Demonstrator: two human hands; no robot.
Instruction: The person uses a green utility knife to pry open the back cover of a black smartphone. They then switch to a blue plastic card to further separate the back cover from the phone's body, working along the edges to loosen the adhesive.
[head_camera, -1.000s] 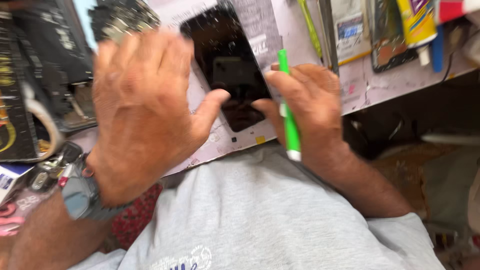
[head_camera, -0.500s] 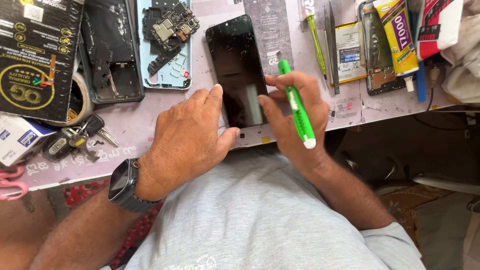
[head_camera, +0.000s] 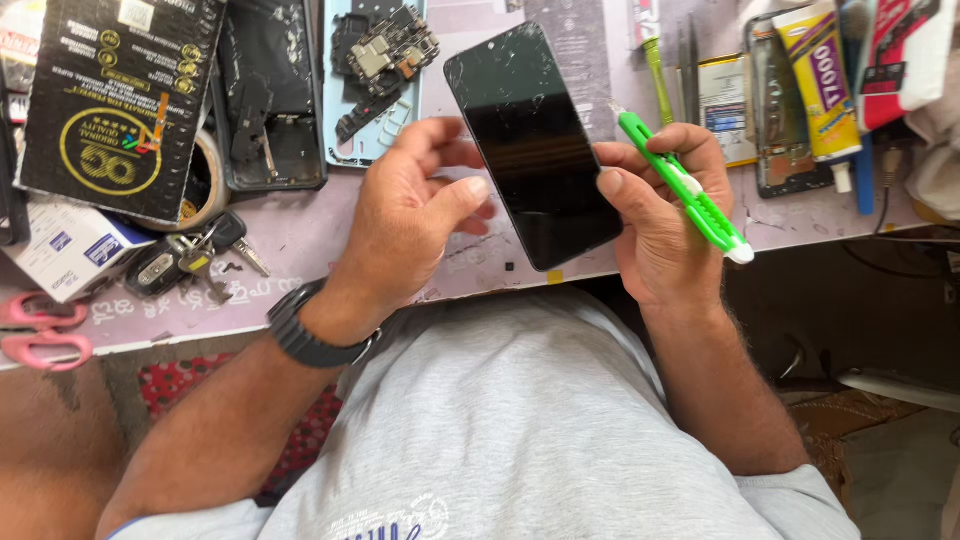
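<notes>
While tilted, phone screen (head_camera: 533, 145) between hands

Free: bare strip of table (head_camera: 330, 235) near edge, between keys (head_camera: 195, 262) and phone screen (head_camera: 532, 145) | Blocked far: opened phone body (head_camera: 272, 95), circuit parts (head_camera: 385, 55), tweezers (head_camera: 690, 60) | Blocked left: black box (head_camera: 120, 95), tape roll (head_camera: 205, 180), pink scissors (head_camera: 40, 325) | Blocked right: glue tube (head_camera: 825, 85), cable (head_camera: 885, 180)
</notes>
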